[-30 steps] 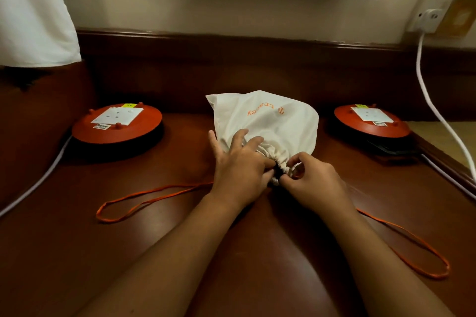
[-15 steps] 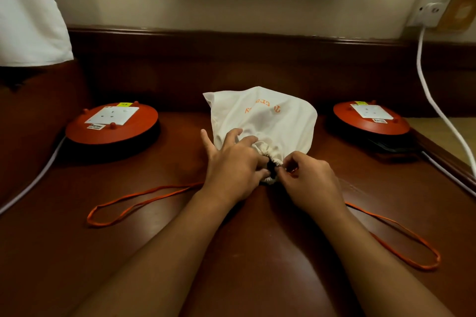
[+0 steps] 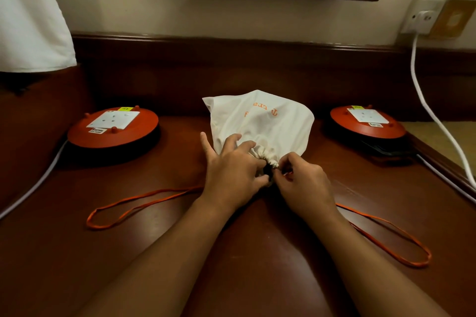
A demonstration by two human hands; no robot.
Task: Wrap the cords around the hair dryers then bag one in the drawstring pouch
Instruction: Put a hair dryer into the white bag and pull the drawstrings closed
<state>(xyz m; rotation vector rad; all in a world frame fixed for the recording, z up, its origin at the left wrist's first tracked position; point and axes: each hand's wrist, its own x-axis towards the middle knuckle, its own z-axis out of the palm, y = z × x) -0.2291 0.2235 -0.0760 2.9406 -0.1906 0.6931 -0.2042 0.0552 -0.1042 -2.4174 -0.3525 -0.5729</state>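
Note:
A white drawstring pouch (image 3: pixel 268 121) with orange lettering lies bulging on the dark wooden table (image 3: pixel 244 252), its gathered mouth facing me. My left hand (image 3: pixel 231 172) rests on the gathered neck, fingers curled around it. My right hand (image 3: pixel 304 188) pinches at the cinched mouth, where something dark shows. Orange drawstring loops trail out on both sides: one loop (image 3: pixel 134 208) to the left, another (image 3: pixel 391 242) to the right. The hair dryer itself is hidden inside the pouch.
Two round orange extension reels with white sockets sit on the table, one at the left (image 3: pixel 113 128), one at the right (image 3: pixel 365 123). A white cable (image 3: pixel 432 110) runs from a wall plug (image 3: pixel 422 18). White cloth (image 3: pixel 31 20) hangs at the upper left.
Both hands have stayed at the pouch's mouth, with only small finger shifts. The mouth looks gathered a little tighter. The view has shifted slightly.

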